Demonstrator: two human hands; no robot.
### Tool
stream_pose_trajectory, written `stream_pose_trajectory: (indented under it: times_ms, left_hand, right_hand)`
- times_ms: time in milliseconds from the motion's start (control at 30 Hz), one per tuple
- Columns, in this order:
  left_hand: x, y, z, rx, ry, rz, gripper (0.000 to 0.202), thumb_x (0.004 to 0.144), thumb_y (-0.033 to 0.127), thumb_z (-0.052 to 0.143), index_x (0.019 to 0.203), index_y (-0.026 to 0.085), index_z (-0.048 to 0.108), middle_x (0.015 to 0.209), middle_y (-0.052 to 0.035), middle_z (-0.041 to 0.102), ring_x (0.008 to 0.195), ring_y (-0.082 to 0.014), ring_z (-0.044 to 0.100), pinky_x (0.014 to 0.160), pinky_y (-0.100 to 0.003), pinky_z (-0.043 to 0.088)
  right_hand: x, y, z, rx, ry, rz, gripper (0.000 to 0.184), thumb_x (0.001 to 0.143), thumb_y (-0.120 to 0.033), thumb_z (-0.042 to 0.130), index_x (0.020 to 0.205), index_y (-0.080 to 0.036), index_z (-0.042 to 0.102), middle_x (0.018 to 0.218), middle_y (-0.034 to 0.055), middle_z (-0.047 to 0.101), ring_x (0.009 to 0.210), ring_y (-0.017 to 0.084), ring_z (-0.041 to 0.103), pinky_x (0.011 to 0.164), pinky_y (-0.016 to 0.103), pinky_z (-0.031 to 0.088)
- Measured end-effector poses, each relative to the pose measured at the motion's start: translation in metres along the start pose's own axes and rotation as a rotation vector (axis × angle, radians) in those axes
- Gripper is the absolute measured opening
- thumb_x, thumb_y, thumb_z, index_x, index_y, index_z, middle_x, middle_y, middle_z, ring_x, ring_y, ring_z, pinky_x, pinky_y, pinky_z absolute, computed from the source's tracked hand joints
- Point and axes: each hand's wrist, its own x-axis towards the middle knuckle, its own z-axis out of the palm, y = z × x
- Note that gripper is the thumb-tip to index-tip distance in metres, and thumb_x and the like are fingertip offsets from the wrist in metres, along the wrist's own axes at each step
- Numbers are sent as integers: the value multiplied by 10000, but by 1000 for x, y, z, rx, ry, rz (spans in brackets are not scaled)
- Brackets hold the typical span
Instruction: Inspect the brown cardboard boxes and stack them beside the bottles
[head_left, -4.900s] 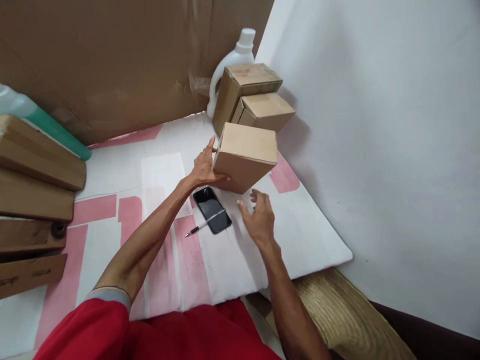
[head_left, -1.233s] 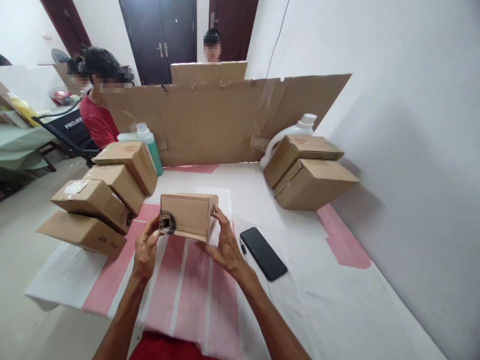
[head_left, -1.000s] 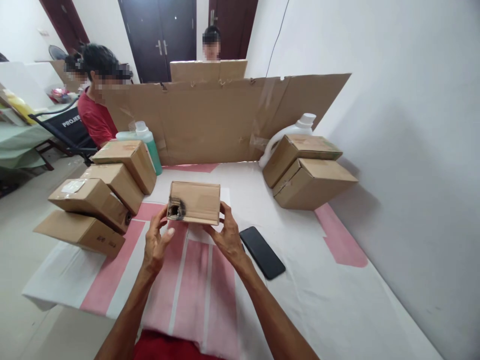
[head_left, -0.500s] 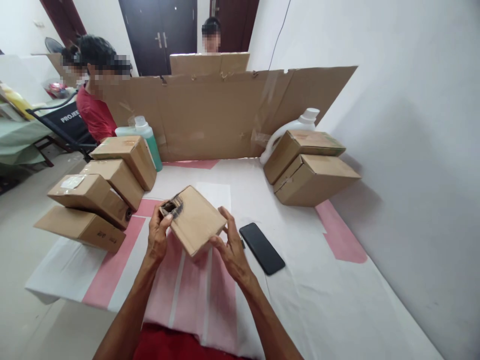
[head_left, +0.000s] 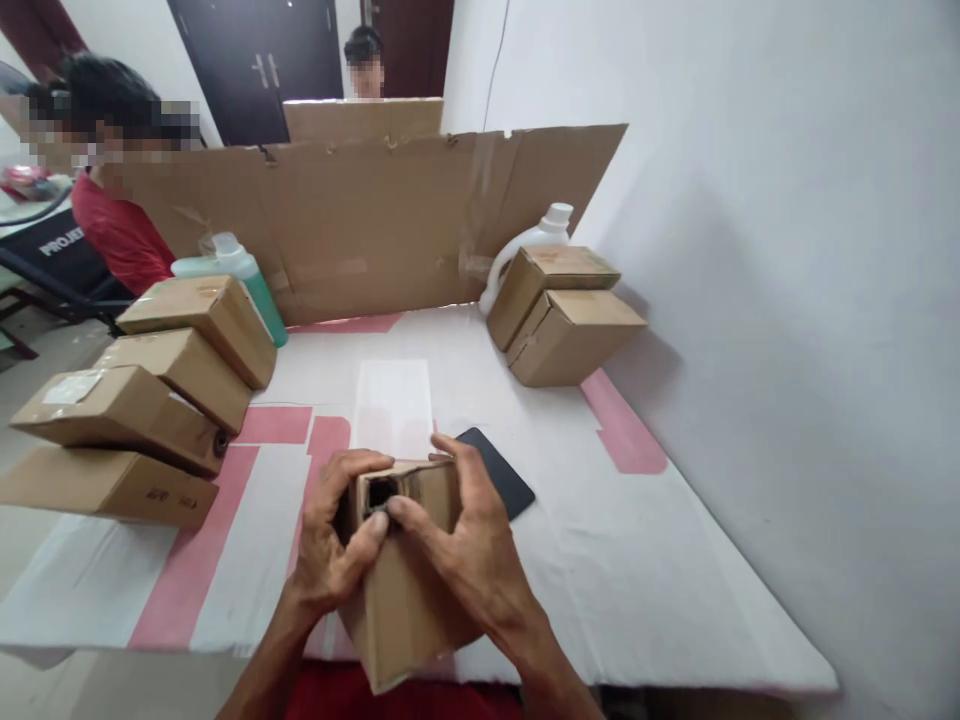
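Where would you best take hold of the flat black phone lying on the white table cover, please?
Pinch the flat black phone across its two long edges, coming from above and from the right. It lies flat and thin, and the right hand holding the small brown cardboard box hides its near-left end.

Head view, facing forward-down, near table [head_left: 675, 560]

Seven cardboard boxes [head_left: 570, 335], two bottles [head_left: 525, 250], one phone [head_left: 499, 480] and two other people [head_left: 112, 230] are visible.
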Motion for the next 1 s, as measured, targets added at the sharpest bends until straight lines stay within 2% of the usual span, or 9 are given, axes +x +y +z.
stream_pose_trajectory:
  times_ms: [67,167,300,433,567,667,800,900,1000]
  left_hand:
    - [-9,8,1,32,-13,63,369,945,413,622,1284,270,646,1235,-66,650,1169,-266,611,993,-371,493]
    - [-23,16,-7,70,50,27,329,972,398,602,1271,280,672,1274,-50,653,1217,-244,603,1046,-342,483]
    - [-37,19,-15,147,263,-142,274,986,323,625,1247,302,705,1292,1,696,1275,-203,607,1134,-299,424]
    - [-34,20,-11,160,304,-168,257,964,346,668,1206,284,730,1249,4,736,1265,-220,631,1148,-326,432]
    - [-22,20,-7,118,322,-269,291,940,438,684,1171,269,739,1223,-13,737,1159,-230,668,1040,-322,504]
    - [-17,16,-6,-14,325,-354,401,896,532,700,1204,276,713,1242,-19,723,1082,-229,682,902,-294,545]
    - [-19,4,-2,-178,275,-317,741,778,669,736,1394,281,597,1425,-72,628,1263,-334,619,965,-389,564]
    - [-22,-3,2,-208,206,-283,872,748,641,762,1500,287,496,1512,-109,550,1350,-386,558,1022,-470,553]
    - [-24,-8,4,-231,135,-289,877,782,587,734,1549,297,422,1538,-125,512,1355,-394,552,1051,-514,531]
  right_hand:
    - [6,-17,5,-79,-55,-115,367,824,-291,769,1163,-211,656,1183,94,693,1117,282,636,1003,443,517]
    - [2,-31,20,-200,-59,-210,136,832,-196,729,965,-201,697,989,60,718,989,262,637,935,431,529]
    - [-4,-37,42,-356,-62,-297,102,884,-267,707,943,-184,705,979,71,735,952,275,634,903,443,539]
    - [3,-32,36,-314,-73,-326,181,954,-339,670,1016,-173,706,1045,80,746,991,277,652,928,439,543]
    - [8,7,-1,-131,35,-243,442,1011,-510,592,1320,-195,603,1284,110,694,1127,255,666,931,383,550]
    - [5,56,-21,-445,-5,120,271,1041,-428,563,1107,-180,651,1014,94,741,895,256,719,763,359,525]
    - [-6,112,-18,-842,-222,465,159,1020,-273,597,1102,-140,625,1096,155,740,965,310,745,711,340,457]
    - [-13,137,-10,-812,-271,498,127,1038,-243,523,1066,-151,605,1018,134,748,949,289,738,702,327,424]
    - [-13,149,-14,-624,-276,385,153,1008,-234,512,872,-196,572,819,68,715,782,232,696,666,307,411]
